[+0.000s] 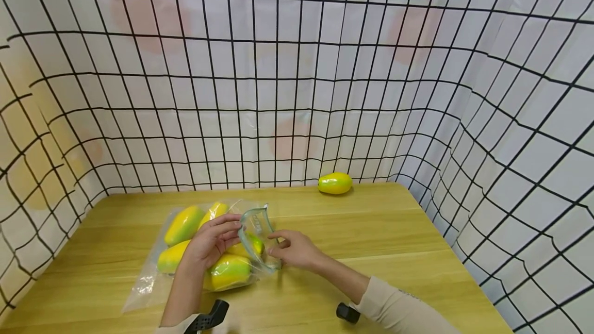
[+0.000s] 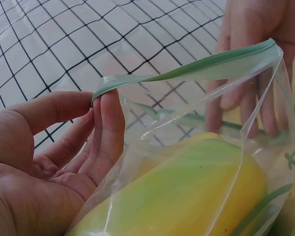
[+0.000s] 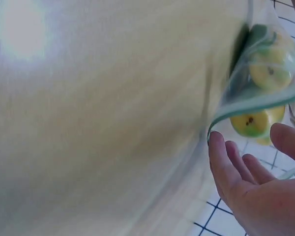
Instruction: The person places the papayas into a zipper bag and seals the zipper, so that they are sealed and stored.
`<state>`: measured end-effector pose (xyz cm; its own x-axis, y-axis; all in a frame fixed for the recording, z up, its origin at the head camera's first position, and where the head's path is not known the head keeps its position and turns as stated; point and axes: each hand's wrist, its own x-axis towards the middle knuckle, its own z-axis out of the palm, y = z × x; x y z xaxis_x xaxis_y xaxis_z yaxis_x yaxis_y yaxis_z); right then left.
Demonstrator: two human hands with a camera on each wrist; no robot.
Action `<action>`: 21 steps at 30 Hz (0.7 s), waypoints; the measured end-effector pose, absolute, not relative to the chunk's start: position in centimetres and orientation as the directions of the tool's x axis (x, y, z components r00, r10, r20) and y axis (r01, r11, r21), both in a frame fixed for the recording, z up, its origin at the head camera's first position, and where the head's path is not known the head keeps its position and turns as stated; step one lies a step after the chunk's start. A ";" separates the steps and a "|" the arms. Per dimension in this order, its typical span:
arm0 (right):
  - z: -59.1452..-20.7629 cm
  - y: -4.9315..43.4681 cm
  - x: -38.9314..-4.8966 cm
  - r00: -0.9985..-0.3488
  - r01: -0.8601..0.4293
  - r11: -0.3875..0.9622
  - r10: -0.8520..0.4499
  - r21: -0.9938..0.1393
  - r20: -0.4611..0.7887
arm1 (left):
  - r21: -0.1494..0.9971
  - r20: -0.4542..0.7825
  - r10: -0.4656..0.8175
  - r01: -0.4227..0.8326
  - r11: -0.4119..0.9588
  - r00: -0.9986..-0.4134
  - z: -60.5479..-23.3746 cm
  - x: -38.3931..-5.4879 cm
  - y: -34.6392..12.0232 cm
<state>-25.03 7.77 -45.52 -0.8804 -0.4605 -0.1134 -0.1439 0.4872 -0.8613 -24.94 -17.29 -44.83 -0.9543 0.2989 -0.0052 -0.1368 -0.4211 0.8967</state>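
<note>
A clear zip-top bag [image 1: 143, 288] with a green sealing strip lies on the table, holding several yellow-green papayas [image 1: 230, 272]. Its mouth gapes toward the right. My left hand [image 1: 210, 244] pinches the mouth's edge between thumb and fingers, as the left wrist view shows at the green strip [image 2: 201, 65]. On the opposite side of the mouth is my right hand [image 1: 297, 250]. In the right wrist view, its index fingertip [image 3: 216, 140] touches the strip while the thumb stands apart. One papaya [image 2: 187, 187] sits close to the opening inside the bag.
A loose papaya [image 1: 335, 183] lies at the table's back edge, right of centre. White walls behind a black wire grid [image 1: 287, 92] enclose the wooden table [image 1: 371, 231] at the back and both sides. Black wrist devices [image 1: 348, 313] are near the front edge.
</note>
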 end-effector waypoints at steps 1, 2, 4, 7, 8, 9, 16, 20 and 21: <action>-45.3 7.9 -25.2 -0.884 -0.141 0.477 -0.456 -0.867 -0.107 | 0.897 -0.010 0.295 -0.138 -0.419 -0.956 -44.8 -24.9 -17.3; -45.1 8.1 -25.4 -0.888 -0.140 0.468 -0.450 -0.873 -0.098 | 0.897 -0.016 0.291 -0.142 -0.419 -0.956 -44.8 -25.0 -17.3; -44.5 8.5 -25.8 -0.893 -0.142 0.453 -0.442 -0.880 -0.084 | 0.896 -0.024 0.288 -0.148 -0.418 -0.957 -44.7 -25.0 -17.3; -43.6 9.2 -26.6 -0.900 -0.151 0.447 -0.431 -0.882 -0.064 | 0.896 -0.039 0.279 -0.157 -0.415 -0.959 -44.6 -24.9 -17.2; -43.4 9.4 -26.8 -0.903 -0.157 0.447 -0.427 -0.881 -0.056 | 0.896 -0.043 0.278 -0.160 -0.414 -0.960 -44.6 -24.9 -17.2; -43.2 9.7 -27.0 -0.905 -0.159 0.452 -0.422 -0.878 -0.053 | 0.897 -0.044 0.277 -0.160 -0.412 -0.960 -44.6 -24.9 -17.2; -41.8 11.9 -28.2 -0.934 -0.133 0.484 -0.352 -0.865 -0.054 | 0.895 -0.041 0.272 -0.157 -0.418 -0.961 -44.6 -25.0 -17.2; -41.4 13.3 -28.8 -0.948 -0.117 0.507 -0.312 -0.854 -0.056 | 0.891 -0.037 0.271 -0.155 -0.427 -0.962 -44.7 -25.0 -17.2; -41.3 13.6 -28.9 -0.951 -0.116 0.511 -0.305 -0.852 -0.053 | 0.891 -0.037 0.271 -0.155 -0.427 -0.962 -44.8 -25.0 -17.2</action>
<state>-28.95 13.59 -41.35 -0.9508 -0.3051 -0.0534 -0.1159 0.5106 -0.8520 -25.02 -17.17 -44.76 -0.9619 0.2710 -0.0372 -0.1549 -0.4274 0.8907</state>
